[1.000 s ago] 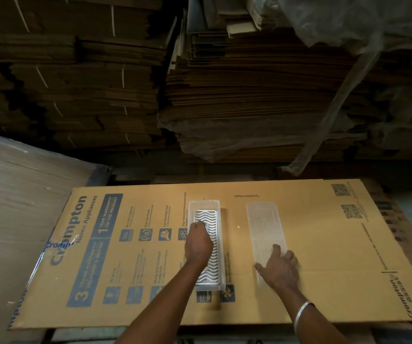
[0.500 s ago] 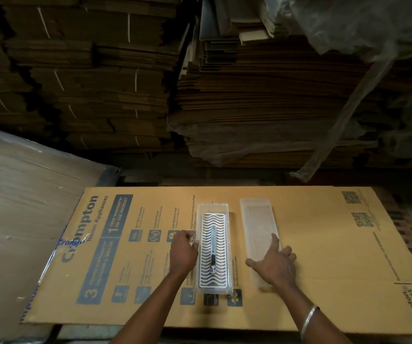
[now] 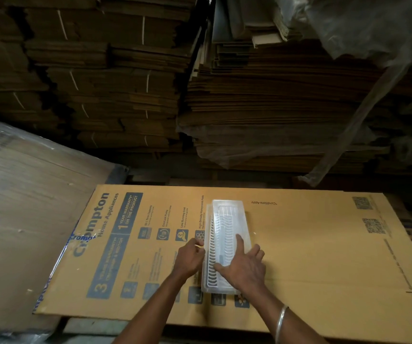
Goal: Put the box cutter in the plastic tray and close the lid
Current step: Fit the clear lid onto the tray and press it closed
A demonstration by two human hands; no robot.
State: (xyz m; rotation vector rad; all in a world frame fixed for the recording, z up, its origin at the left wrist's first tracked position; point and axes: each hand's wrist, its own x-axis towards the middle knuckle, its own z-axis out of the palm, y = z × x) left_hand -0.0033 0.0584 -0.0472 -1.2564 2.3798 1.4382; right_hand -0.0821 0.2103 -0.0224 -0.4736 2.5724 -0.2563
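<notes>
A clear plastic tray point(image 3: 206, 247) with a wavy white liner lies on the flattened printed carton point(image 3: 311, 244). The clear lid point(image 3: 229, 214) sits on top of the tray, skewed a little to the right. The box cutter point(image 3: 222, 259) shows only dimly through the lid, lying lengthwise inside. My right hand point(image 3: 245, 265) presses flat on the lid's near half, fingers spread. My left hand point(image 3: 190, 258) grips the tray's left edge with curled fingers.
Tall stacks of flattened cardboard point(image 3: 125, 83) fill the background, some draped in plastic film point(image 3: 361, 120). A wrapped bundle of sheets point(image 3: 26, 207) lies at the left. A metal bangle point(image 3: 281, 321) circles my right wrist.
My right hand has carried the lid from the carton at the right onto the tray, covering the box cutter. My left hand stayed at the tray's left edge.
</notes>
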